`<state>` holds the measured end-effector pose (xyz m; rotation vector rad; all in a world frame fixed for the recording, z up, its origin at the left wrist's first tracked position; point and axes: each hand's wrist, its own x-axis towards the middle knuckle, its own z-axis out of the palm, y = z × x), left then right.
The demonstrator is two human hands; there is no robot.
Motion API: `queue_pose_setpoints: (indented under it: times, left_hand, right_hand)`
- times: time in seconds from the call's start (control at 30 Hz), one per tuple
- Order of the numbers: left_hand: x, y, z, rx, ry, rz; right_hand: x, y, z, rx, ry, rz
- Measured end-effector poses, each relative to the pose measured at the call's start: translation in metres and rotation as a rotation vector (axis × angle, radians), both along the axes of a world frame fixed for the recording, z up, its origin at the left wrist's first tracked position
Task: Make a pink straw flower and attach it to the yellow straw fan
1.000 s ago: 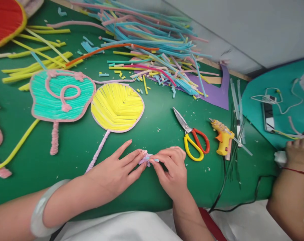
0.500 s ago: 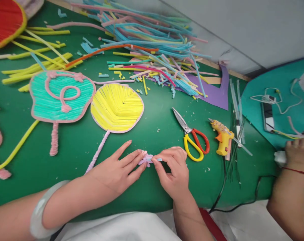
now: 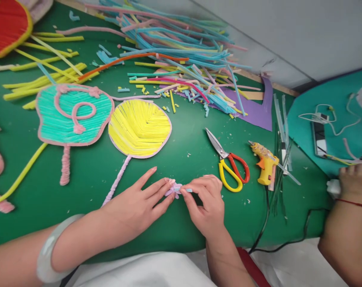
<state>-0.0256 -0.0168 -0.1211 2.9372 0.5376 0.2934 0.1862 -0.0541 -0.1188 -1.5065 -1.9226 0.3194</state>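
A small light purple flower shape (image 3: 177, 195), seemingly of fuzzy stems, lies low over the green table. Thumb and fingertips of my left hand (image 3: 133, 211) pinch its left side, while the other fingers stretch out above. My right hand (image 3: 207, 203) is closed, with a short light blue piece (image 3: 189, 190) between thumb and forefinger; that piece lies across the flower's middle. Beyond my left hand is a yellow round panel (image 3: 140, 127) with a purple wrapped stick. To the right of my right hand are scissors (image 3: 227, 159) with red and yellow handles.
A yellow glue gun (image 3: 264, 163) with a black cord lies right of the scissors. Coloured fuzzy stems (image 3: 181, 44) pile up at the back, over purple sheet (image 3: 252, 107). A teal panel (image 3: 74, 115) is at left. Another person's arm (image 3: 348, 235) rests at far right.
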Motion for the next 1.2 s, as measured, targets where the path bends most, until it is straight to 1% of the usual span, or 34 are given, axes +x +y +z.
queue_pose_setpoints:
  times: [0.17,0.6,0.8,1.2]
  left_hand:
    - [-0.0008,0.0007,0.001,0.0,-0.008,-0.009]
    - [-0.0004,0.0004,-0.0007,0.012,-0.01,-0.002]
    - [-0.0009,-0.0004,-0.0009,0.004,-0.003,-0.005]
    - [-0.0013,0.0004,0.0006,-0.002,-0.022,-0.007]
  right_hand:
    - [-0.0002,0.0008,0.0005,-0.002,-0.011,-0.04]
    - [-0.0007,0.0009,0.0002,-0.001,-0.011,-0.021]
    - [-0.0002,-0.0013,0.0001,-0.02,0.001,0.026]
    - [0.0004,-0.0001,-0.0017,-0.012,-0.005,0.029]
